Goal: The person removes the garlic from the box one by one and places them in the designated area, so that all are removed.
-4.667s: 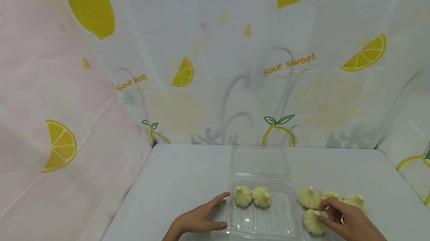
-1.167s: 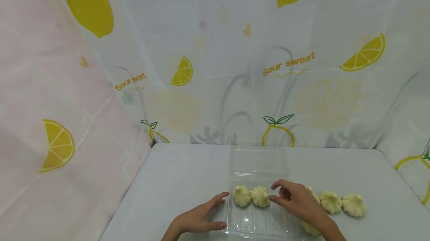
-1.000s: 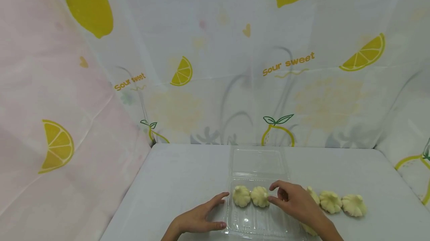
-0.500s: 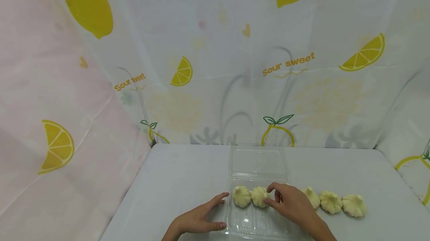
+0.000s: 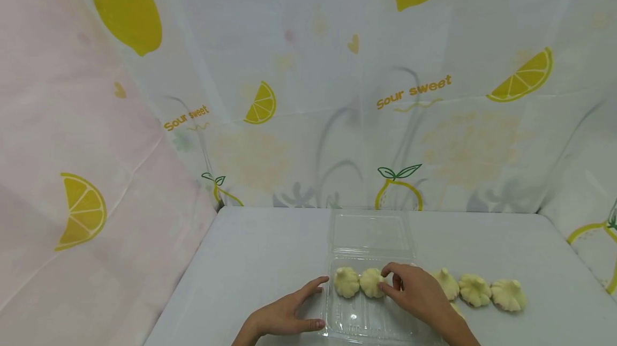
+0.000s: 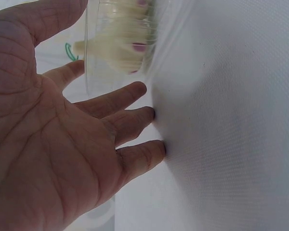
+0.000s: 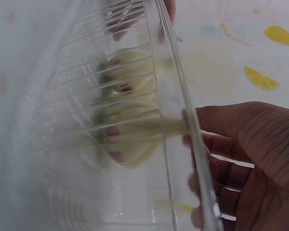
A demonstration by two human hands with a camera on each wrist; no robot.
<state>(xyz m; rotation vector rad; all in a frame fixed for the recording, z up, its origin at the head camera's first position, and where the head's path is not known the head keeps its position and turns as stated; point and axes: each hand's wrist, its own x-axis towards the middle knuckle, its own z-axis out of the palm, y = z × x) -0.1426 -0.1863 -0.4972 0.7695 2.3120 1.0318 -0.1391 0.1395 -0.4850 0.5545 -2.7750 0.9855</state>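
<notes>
A clear plastic clamshell box (image 5: 366, 324) lies with its lid folded back. Two pale garlic bulbs sit side by side in its rear left part: a left bulb (image 5: 346, 283) and a right bulb (image 5: 371, 284). Thumb and index finger of my right hand (image 5: 418, 291) pinch the stem of the right bulb; the right wrist view shows that stem (image 7: 174, 126) between the fingertips, seen through the box wall. My left hand (image 5: 288, 311) lies along the box's left side, fingers spread. In the left wrist view, its lower fingertips (image 6: 156, 144) rest on the table.
Right of the box, several more garlic bulbs (image 5: 474, 290) stand on the white table (image 5: 270, 249); one in front is mostly hidden behind my right forearm. A lemon-print cloth (image 5: 308, 137) hangs behind the table and along both sides.
My right hand has come from the bulbs on the right to the box and pinches the right bulb. That bulb has shifted slightly left. My left hand has stayed put.
</notes>
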